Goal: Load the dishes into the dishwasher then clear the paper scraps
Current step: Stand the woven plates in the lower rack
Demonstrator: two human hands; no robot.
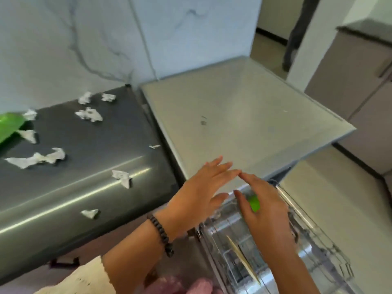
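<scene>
My left hand (203,187) and my right hand (263,204) hover with straight fingers over the pulled-out dishwasher rack (301,236), fingertips almost meeting. Neither hand holds anything. A green item (254,203) shows in the rack behind my right hand, mostly hidden. A thin wooden utensil (241,258) lies in the rack lower down. Several white paper scraps (89,115) are scattered on the dark counter (95,149) to the left. A green plate (9,126) sits at the counter's far left edge, partly cut off.
The dishwasher's grey top (239,117) stands right of the counter, against a marble wall. Pale floor tiles lie to the right. A person's dark trouser leg (297,37) stands in the doorway at the back, beside cabinets (350,77).
</scene>
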